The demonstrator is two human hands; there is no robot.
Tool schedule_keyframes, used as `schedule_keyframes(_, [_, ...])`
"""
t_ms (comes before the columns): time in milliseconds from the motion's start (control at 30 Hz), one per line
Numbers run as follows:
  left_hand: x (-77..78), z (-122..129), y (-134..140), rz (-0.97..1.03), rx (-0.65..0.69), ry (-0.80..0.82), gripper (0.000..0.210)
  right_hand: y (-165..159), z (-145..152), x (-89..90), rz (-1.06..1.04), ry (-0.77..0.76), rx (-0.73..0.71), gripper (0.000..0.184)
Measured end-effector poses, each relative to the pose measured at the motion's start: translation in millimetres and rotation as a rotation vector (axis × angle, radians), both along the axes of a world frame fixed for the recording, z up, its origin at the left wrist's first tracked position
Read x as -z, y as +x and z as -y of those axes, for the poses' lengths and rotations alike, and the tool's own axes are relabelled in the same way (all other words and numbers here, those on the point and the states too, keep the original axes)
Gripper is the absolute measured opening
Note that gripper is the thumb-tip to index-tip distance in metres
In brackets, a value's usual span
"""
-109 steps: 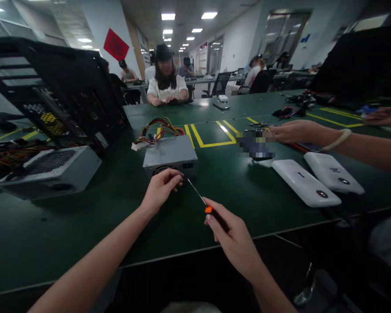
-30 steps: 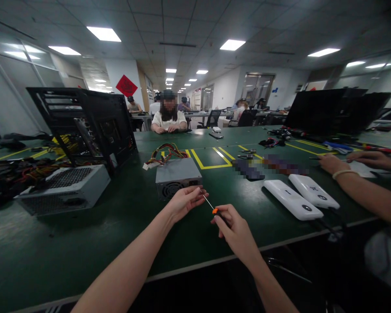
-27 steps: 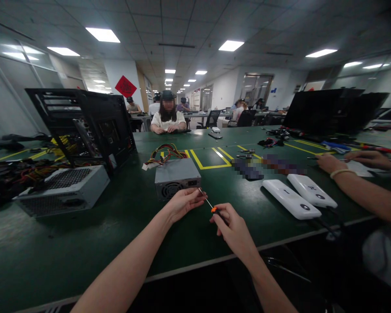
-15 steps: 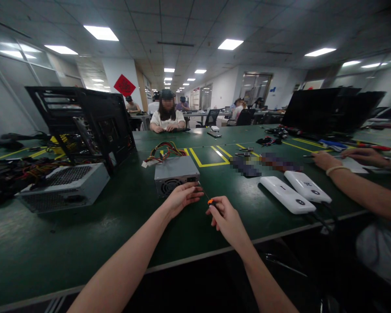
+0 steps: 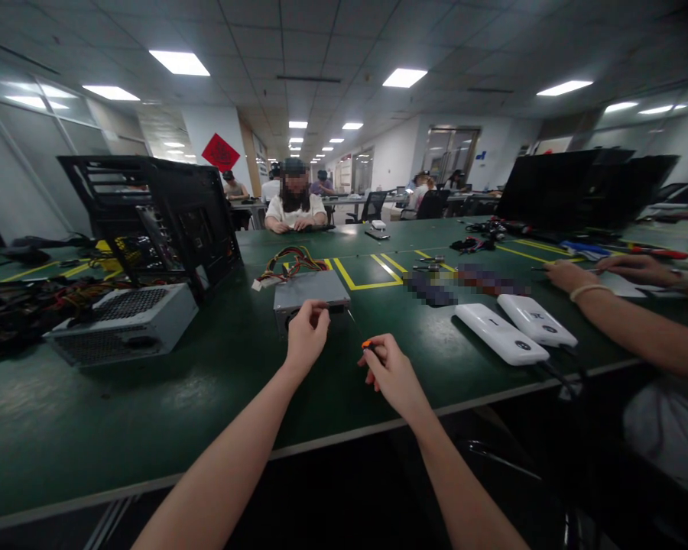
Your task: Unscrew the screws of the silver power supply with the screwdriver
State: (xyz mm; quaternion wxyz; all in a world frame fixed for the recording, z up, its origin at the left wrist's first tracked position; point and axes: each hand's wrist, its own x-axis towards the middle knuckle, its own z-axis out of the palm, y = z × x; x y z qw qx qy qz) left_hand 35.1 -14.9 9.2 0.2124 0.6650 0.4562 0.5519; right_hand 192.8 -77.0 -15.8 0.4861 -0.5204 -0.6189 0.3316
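A grey power supply unit (image 5: 311, 285) sits on the green table ahead of me, its colored cables (image 5: 292, 260) bunched behind it. My left hand (image 5: 308, 336) is at its front face, partly covering the fan side, with the fingers curled together. Whatever those fingers may pinch is hidden. My right hand (image 5: 391, 373) grips a screwdriver (image 5: 368, 345) by its orange-and-black handle, just right of the unit. The thin shaft points up and left toward the unit's right front corner; I cannot tell whether the tip touches it.
On the left stand a black computer case (image 5: 166, 221) and another power supply (image 5: 126, 325) with cables. Two white power banks (image 5: 501, 334) lie to the right. Beyond them are a co-worker's hands (image 5: 573, 279) and dark monitors (image 5: 562, 191). Another person (image 5: 295, 206) sits opposite.
My left hand has moved left and up onto the unit's front, and its spread fingers have curled in. My right hand has shifted slightly left and up with the screwdriver.
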Motion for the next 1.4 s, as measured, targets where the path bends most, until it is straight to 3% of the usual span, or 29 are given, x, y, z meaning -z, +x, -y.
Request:
schedule_keyframes(167, [-4.9, 3.6, -6.8, -0.321, -0.319, 0.359, 0.020, 0.2, -0.3, 0.2, -0.011, 0.004, 0.011, 0.014])
schedule_keyframes(267, [-5.3, 1.0, -12.2, -0.453, -0.414, 0.421, 0.032, -0.5, -3.0, 2.4, -0.029, 0.003, 0.040, 0.017])
schedule_keyframes(400, [-2.0, -2.0, -17.0, -0.618, -0.380, 0.406, 0.039, -0.7, -7.5, 7.4, -0.059, 0.016, 0.119, 0.027])
schedule_keyframes(500, [-0.2, -1.5, -17.4, -0.676, -0.368, 0.389, 0.036, -0.4, -8.8, 9.6, -0.078, 0.003, 0.137, 0.023])
schedule_keyframes(767, [-3.1, 1.6, -14.8, -0.686, -0.402, 0.356, 0.032, -1.6, -1.4, 4.1, -0.059, 0.027, 0.106, 0.016])
schedule_keyframes(867, [-3.6, 2.2, -14.5, -0.682, -0.399, 0.357, 0.032, -3.5, -0.3, 3.0, -0.016, 0.082, 0.126, 0.015])
schedule_keyframes(1000, [-3.5, 3.0, -14.8, -0.678, -0.395, 0.354, 0.033, -5.7, 2.4, 1.9, 0.021, 0.175, 0.177, 0.026])
schedule_keyframes(1233, [-3.4, 4.1, -15.6, -0.705, -0.389, 0.340, 0.036, -6.0, 21.3, -2.7, 0.097, 0.295, 0.256, 0.018])
schedule_keyframes(1400, [-4.7, 5.9, -19.0, -0.760, -0.384, 0.349, 0.037, -6.4, 17.1, -5.8, 0.170, 0.324, 0.242, 0.015])
